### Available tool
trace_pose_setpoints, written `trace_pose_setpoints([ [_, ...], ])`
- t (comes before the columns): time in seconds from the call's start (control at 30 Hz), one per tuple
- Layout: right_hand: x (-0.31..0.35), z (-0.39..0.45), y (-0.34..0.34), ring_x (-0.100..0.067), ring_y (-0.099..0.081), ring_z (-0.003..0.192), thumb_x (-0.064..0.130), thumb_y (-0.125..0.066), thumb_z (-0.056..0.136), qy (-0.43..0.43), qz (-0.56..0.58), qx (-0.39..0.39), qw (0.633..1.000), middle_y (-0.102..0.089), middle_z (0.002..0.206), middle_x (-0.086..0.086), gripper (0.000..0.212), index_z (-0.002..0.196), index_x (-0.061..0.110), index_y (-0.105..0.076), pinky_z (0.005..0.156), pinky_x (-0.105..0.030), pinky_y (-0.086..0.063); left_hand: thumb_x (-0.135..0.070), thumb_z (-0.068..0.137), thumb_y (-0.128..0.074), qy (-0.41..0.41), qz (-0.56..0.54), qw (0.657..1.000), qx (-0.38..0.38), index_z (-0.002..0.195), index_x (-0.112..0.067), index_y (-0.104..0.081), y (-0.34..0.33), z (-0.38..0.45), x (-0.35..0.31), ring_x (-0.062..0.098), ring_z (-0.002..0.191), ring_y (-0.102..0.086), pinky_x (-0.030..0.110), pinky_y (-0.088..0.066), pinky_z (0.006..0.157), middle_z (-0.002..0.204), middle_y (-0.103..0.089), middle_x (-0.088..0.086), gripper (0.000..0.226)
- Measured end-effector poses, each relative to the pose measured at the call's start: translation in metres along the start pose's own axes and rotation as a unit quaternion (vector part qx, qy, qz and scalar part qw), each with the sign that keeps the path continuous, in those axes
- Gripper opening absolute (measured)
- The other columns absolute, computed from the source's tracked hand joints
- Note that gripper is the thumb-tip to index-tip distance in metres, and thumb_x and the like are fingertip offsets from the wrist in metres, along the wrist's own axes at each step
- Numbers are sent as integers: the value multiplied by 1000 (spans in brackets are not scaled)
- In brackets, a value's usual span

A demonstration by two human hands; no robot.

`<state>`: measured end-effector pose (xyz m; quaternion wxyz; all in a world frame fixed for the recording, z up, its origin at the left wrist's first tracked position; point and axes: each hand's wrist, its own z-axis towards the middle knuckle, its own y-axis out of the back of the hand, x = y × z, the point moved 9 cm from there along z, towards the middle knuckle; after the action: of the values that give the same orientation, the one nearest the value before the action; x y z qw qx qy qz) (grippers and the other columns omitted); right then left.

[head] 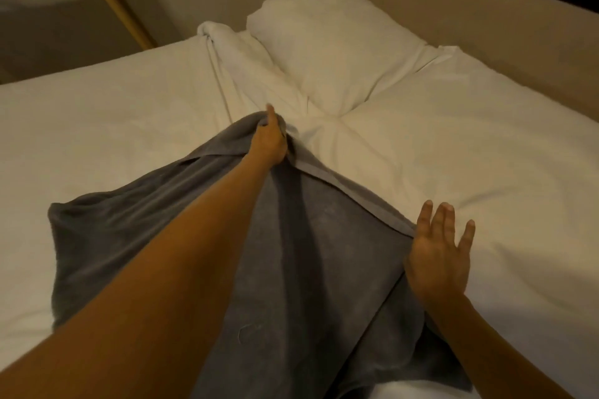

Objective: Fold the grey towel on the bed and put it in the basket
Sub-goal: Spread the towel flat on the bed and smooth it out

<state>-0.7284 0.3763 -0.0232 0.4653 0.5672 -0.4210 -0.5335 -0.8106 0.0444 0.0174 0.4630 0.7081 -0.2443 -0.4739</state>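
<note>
Inventory, L to R, as I see it looking down.

1. Furniture w/ slanted wooden leg [120, 3], far L corner by the wall. Not part of the job.
2. Bed [97, 126]: white sheet, mostly bare on the L side.
3. Grey towel [308, 269]: on the bed, centre-front, spread toward me. L part bunched and rumpled, lighter hem running diagonally along the R edge. No clean fold that I can make out.
4. My left hand [270, 139]: arm stretched across the towel; fingers [270, 113] pinched shut on the towel's far corner, cloth gathered under them.
5. White towel or sheet [227, 48], twisted, just beyond that corner, touching the pillow.
6. Pillow [337, 45]: white, at the headboard, centre-R.
7. My right hand [437, 256]: fingers [445, 214] spread apart, holding nothing visible; palm resting at the towel's R hem, thumb side on or at the cloth, can't tell exactly.
8. Duvet [486, 139]: white, R side, under the R hand.

Status: early. Towel looks to be at laying-out/first-fold stage; I'd judge the corner in my L hand is abt to be carried over. Left: all folds, smoothing, then the drop into the basket. Basket not in view.
</note>
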Motion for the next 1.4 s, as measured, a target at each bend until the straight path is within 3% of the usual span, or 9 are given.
trace_pose_setpoints([
  [0.23, 33, 2, -16, -41, -12, 143, 8, -65, 74, 46, 55, -43, 996, -15, 153, -29, 92, 148, 5, -12, 110, -49, 16, -10, 97, -42, -67, 30, 991, 112, 145, -15, 27, -70, -12, 16, 33, 83, -58, 43, -46, 90, 118, -57, 34, 84],
  [0.33, 66, -16, -25, -35, -16, 143, 18, -52, 82, 123, 73, -56, 988, -18, 155, -21, 76, 148, 9, -17, 112, -47, 12, -17, 98, -43, -69, 23, 989, 125, 145, -14, 27, -98, -20, 36, 37, 109, -56, 47, -43, 101, 137, -45, 30, 85],
  [0.43, 77, -24, -50, -34, -32, 138, 38, -32, 89, 142, 88, -41, 985, -31, 150, -17, 61, 143, 10, -29, 112, -43, 7, -30, 97, -45, -65, 48, 985, 150, 148, -15, 20, -115, -17, 50, 32, 147, -12, 51, -19, 118, 160, 0, 15, 84],
  [0.63, 65, -25, -87, -31, -33, 138, 55, -10, 92, 176, 68, -18, 982, -32, 151, -15, 70, 145, 14, -32, 113, -43, -1, -47, 99, -28, -69, 196, 955, 210, 151, -14, 11, -149, -24, 70, 27, 148, 3, 48, -10, 120, 160, 11, 9, 72],
  [0.77, 65, -32, -88, -30, -28, 141, 56, -10, 93, 206, 75, -21, 975, -26, 154, -14, 69, 147, 17, -27, 115, -41, 5, -46, 100, -24, -60, 152, 973, 160, 151, -11, 6, -157, -48, 89, 25, 149, 2, 45, -7, 120, 160, 7, 10, 69],
  [0.97, 61, -85, -86, -29, -29, 140, 49, -26, 98, 314, 77, -11, 946, -29, 153, -13, 58, 146, 18, -29, 114, -48, -17, -46, 99, -25, -40, 79, 990, 112, 151, -9, -1, -152, -137, 113, 23, 149, 0, 41, -4, 120, 161, 2, 10, 68],
  [1.07, 43, -111, -97, -27, -28, 141, 53, -15, 96, 375, 22, 43, 926, -27, 154, -12, 62, 148, 21, -22, 115, -47, -16, -47, 99, -25, -25, 68, 991, 116, 151, -11, 0, -149, -205, 139, 22, 149, 1, 38, -3, 120, 161, 4, 8, 68],
  [1.27, 3, -156, -110, -26, -29, 140, 60, -34, 88, 409, -14, 84, 908, -30, 153, -11, 75, 148, 17, -23, 115, -47, -16, -50, 98, -23, 32, 55, 989, 130, 151, -13, 0, -155, -341, 179, 20, 149, 1, 37, -3, 120, 161, 2, 7, 69],
  [1.4, -3, -148, -108, -30, -37, 136, 52, -30, 89, 421, -48, 71, 903, -34, 150, -16, 69, 147, 15, -24, 112, -49, -18, -68, 83, 2, 72, 49, 987, 135, 151, -16, 3, -161, -412, 197, 17, 148, 2, 37, 0, 119, 160, 5, 4, 85],
])
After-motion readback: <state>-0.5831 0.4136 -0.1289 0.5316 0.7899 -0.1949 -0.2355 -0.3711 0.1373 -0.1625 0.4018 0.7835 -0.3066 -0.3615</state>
